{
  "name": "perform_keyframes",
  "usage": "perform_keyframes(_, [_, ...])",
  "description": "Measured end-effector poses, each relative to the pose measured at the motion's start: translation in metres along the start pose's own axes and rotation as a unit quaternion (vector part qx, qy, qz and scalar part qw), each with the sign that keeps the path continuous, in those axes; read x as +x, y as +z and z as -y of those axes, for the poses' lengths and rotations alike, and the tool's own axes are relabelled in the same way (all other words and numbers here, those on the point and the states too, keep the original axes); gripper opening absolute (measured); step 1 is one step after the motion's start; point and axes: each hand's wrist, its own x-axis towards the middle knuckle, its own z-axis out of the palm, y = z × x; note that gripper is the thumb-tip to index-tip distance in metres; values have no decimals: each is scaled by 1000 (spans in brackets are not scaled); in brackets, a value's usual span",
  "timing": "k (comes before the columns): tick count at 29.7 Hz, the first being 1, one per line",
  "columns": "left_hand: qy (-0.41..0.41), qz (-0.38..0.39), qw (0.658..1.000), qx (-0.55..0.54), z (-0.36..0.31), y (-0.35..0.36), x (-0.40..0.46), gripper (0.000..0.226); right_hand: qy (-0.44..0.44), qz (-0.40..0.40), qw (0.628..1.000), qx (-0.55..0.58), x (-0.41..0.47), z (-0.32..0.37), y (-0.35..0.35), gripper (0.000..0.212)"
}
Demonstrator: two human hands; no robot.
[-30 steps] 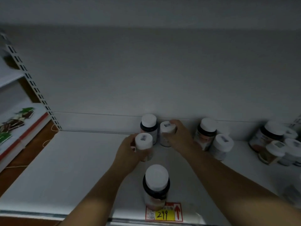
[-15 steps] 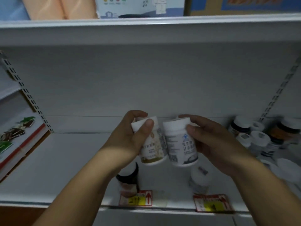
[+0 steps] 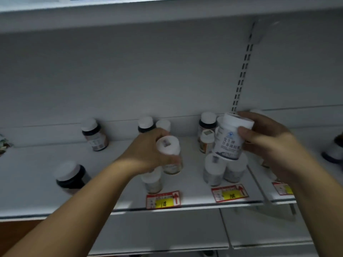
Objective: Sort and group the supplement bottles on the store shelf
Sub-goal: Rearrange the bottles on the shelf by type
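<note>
My left hand [image 3: 148,151] grips a small white-capped bottle [image 3: 169,156] upright, low over the white shelf [image 3: 37,175], just behind another white bottle [image 3: 152,180] that stands on the shelf. My right hand [image 3: 267,140] holds a white bottle with a blue logo [image 3: 229,140] tilted in the air, above two white bottles [image 3: 213,169] near the shelf's front. Dark bottles with white caps stand at the left front [image 3: 71,176], the left back [image 3: 94,135] and along the back wall [image 3: 146,125].
Red and yellow price tags [image 3: 163,199] [image 3: 230,192] sit on the shelf's front edge. More bottles [image 3: 207,138] cluster behind my right hand, and a dark one [image 3: 334,149] stands at the far right. An upper shelf [image 3: 167,8] hangs overhead; a slotted upright [image 3: 241,76] runs down the back wall.
Both hands have moved apart: my left hand has lowered its bottle toward the shelf, and my right hand has carried its bottle to the right. The view has shifted right.
</note>
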Motion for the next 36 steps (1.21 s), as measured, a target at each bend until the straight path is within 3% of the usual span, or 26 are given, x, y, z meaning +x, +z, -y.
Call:
perform_keyframes(5, [-62, 55, 975, 206, 15, 34, 8, 67, -11, -47, 999, -13, 11, -8, -38, 25])
perform_keyframes(9, [-97, 89, 954, 268, 23, 43, 7, 68, -8, -50, 992, -118, 37, -20, -39, 39])
perform_keyframes(12, [-106, 98, 954, 262, 24, 47, 4, 77, -1, -18, 984, -179, 56, -31, -32, 50])
perform_keyframes(18, [-84, 82, 965, 235, 14, 42, -1, 90, -9, 88, 954, -287, 82, -46, -14, 46])
perform_keyframes(21, [-26, -11, 994, 103, -2, 39, 7, 59, -20, 107, 941, -319, 88, -50, -14, 40])
perform_keyframes(24, [11, -45, 999, 6, -22, 42, 36, 21, -7, 126, 924, -360, 89, -57, -16, 38])
perform_keyframes(28, [-117, 47, 986, -106, -37, 67, 91, 34, 15, 153, 916, -370, 91, -67, -15, 38])
perform_keyframes(33, [-144, 97, 985, -15, -30, 101, 114, 47, 42, 213, 898, -382, 93, -78, -10, 14])
perform_keyframes(36, [-134, 116, 983, 38, -28, 105, 116, 41, 68, 212, 895, -387, 94, -82, -8, 16])
